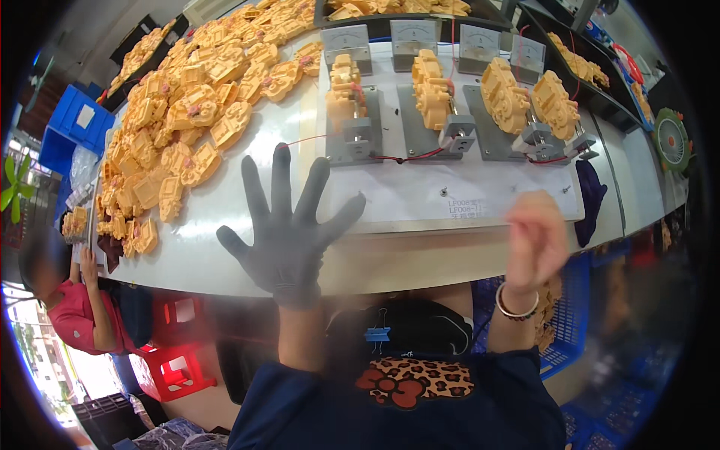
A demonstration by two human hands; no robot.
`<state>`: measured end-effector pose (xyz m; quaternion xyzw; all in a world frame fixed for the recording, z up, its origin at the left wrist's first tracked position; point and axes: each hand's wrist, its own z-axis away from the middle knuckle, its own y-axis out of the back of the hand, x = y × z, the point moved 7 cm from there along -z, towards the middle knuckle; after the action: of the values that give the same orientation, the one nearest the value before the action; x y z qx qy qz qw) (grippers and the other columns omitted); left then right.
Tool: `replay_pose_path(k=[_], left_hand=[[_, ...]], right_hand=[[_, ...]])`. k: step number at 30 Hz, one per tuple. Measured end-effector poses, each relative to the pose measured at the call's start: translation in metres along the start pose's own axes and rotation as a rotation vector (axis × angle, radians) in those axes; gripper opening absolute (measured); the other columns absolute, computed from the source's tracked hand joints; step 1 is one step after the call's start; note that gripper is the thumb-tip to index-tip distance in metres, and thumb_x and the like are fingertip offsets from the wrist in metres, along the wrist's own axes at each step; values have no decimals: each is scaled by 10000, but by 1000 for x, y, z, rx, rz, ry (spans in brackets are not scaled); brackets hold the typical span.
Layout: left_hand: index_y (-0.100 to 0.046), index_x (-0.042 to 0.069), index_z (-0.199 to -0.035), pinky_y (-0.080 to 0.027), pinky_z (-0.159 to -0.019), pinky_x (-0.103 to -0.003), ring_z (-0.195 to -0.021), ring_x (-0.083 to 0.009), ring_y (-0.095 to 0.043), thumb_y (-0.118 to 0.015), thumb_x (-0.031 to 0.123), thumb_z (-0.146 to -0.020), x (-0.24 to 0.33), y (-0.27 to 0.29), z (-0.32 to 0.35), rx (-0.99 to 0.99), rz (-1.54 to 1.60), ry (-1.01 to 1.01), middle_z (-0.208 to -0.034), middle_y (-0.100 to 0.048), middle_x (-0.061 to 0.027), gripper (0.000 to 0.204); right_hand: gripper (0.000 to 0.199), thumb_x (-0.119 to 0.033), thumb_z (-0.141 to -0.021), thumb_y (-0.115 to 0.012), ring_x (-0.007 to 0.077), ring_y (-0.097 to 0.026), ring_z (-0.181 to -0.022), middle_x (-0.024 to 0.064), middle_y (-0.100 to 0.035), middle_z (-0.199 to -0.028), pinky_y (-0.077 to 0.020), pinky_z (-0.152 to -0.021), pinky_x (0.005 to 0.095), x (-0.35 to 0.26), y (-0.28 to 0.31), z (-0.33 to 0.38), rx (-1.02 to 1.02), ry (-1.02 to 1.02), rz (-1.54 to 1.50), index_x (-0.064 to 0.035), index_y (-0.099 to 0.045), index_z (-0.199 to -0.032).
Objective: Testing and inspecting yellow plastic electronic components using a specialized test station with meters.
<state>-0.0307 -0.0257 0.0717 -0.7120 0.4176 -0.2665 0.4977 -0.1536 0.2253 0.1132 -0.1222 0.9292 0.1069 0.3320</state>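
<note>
My left hand [289, 225], in a dark grey glove, is held palm down with all fingers spread wide, holding nothing. It hovers over the table's near edge, left of a white board [390, 196]. My right hand [536, 240] is bare, with a bracelet at the wrist. It is raised over the board's right front part, its fingers bent and smeared by motion; nothing shows in them. Several yellow-orange plastic gear housings [431, 90] stand on grey fixtures [356, 139] on the board. Behind them is a row of analog meters [346, 46], with thin red wires.
A large heap of similar housings [195, 105] covers the table's left side. A dark cloth item [591, 202] lies right of the board. Black trays [600, 94] of parts, a green fan [672, 141] and a blue crate [570, 315] stand around. At far left sits another person [82, 315].
</note>
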Motion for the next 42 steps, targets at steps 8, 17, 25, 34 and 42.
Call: replay_pose_path(k=[8, 17, 25, 34, 42], left_hand=[[-174, 323, -1548, 113, -1024, -802, -1482, -405, -43, -466, 653, -881, -14, 5, 0, 5, 38, -7, -1635, -58, -31, 800], [-142, 324, -1553, 92, -1057, -773, -1494, -345, -65, -470, 612, -924, -35, -5, 6, -28, -157, -130, -1635, -76, -26, 766], [-213, 249, -1549, 160, -1082, -701, -1508, -264, 22, -598, 391, -904, -32, -20, 16, -156, -104, -39, -1639, -59, -5, 765], [-110, 296, -1559, 30, -1198, -558, -1501, -308, 31, -497, 587, -929, -24, -16, 5, -79, -224, -259, -1636, 10, -62, 794], [-274, 107, -1522, 6, -1209, -552, -1490, -376, -45, -652, 377, -835, -21, -5, 4, -11, -105, -306, -1608, -94, -197, 828]], right_hand=[[131, -6, -769, -648, 221, -605, -651, 90, -634, -769, -485, -579, 309, -5, -86, 9, -338, -204, -110, -27, -656, -898], [113, -99, -748, -676, 230, -559, -640, 55, -551, -716, -460, -537, 356, -23, -125, 36, -341, 23, 139, -68, -601, -827], [173, -149, -728, -671, 205, -562, -690, 49, -511, -718, -480, -572, 323, -40, -136, 59, -620, 213, -33, -83, -510, -731], [157, -160, -770, -706, 208, -557, -689, 38, -528, -723, -455, -545, 325, -21, -122, 52, -474, 4, 51, -75, -615, -866], [161, -146, -755, -701, 212, -558, -728, 35, -554, -776, -459, -561, 319, -35, -132, 66, -574, 174, -20, -67, -601, -854]])
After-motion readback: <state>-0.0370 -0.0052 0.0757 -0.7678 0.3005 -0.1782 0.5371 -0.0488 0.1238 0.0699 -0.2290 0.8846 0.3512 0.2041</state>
